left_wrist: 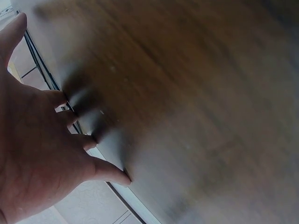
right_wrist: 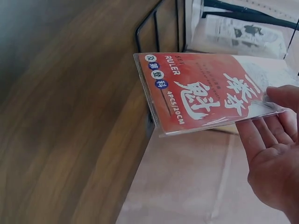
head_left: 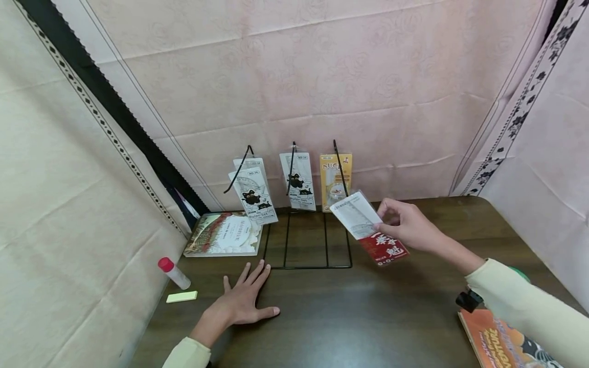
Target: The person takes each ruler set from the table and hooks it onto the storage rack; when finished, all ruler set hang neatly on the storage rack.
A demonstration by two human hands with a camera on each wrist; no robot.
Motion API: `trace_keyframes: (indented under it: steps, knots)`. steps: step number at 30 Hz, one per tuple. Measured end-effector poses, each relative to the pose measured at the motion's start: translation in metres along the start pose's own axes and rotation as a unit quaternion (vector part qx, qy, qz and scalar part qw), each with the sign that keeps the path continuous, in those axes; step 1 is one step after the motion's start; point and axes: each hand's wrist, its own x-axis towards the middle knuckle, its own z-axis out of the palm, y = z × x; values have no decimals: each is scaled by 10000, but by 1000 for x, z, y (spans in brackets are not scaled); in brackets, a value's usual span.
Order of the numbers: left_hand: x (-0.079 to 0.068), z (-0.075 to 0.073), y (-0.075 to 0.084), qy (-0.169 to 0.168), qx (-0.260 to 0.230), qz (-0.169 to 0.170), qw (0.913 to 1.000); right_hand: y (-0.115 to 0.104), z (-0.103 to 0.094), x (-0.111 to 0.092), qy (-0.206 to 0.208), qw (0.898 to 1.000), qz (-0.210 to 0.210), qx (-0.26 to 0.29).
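Observation:
My right hand (head_left: 407, 225) pinches a red and white ruler set packet (head_left: 384, 248) between thumb and fingers. The packet is tilted, its white end close to the tip of the right hook on the black wire rack (head_left: 306, 267); whether they touch I cannot tell. In the right wrist view the packet (right_wrist: 201, 91) shows "RULER SET" on its red end. White ruler set packets (head_left: 255, 197) hang on the left hook, another white packet (head_left: 299, 181) on the middle one, and a yellow packet (head_left: 332, 174) on the right. My left hand (head_left: 241, 301) rests spread on the table, fingertips by the rack's front left corner.
A picture-covered book (head_left: 221, 237) lies at the rack's left. Nearer are a glue stick (head_left: 175, 273) with a red cap and a pale yellow strip (head_left: 181, 297). An orange book (head_left: 497, 342) lies under the right forearm. Pale cloth (head_left: 322, 92) hangs behind the table.

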Motion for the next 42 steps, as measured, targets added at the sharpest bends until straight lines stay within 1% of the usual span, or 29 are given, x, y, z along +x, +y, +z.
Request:
trace_keyframes:
  steps: [5,11,17,20,25,33,38,42]
  knots:
    - [-1,0,-1,-24,12,-8,10000,-8,17,3,7,9993,-19,375]
    - [0,1,-1,-1,34,8,10000,-13,31,6,-89,9965,3,828]
    - [-1,-2,0,-33,6,4,10000,-22,44,7,-287,9899,78,1384]
    - [-1,-3,0,-62,6,-10,10000,-35,48,6,-351,9864,-5,1605]
    - [-1,-2,0,-53,18,10,10000,-57,53,5,-364,9839,-58,1749]
    - [3,1,0,-34,19,76,10000,-71,66,10,-297,9798,-208,1965]
    - [3,1,-1,-30,36,57,10000,-78,76,16,-342,9763,-296,2118]
    - [2,1,-2,3,48,62,10000,-82,81,21,-326,9773,-305,2071]
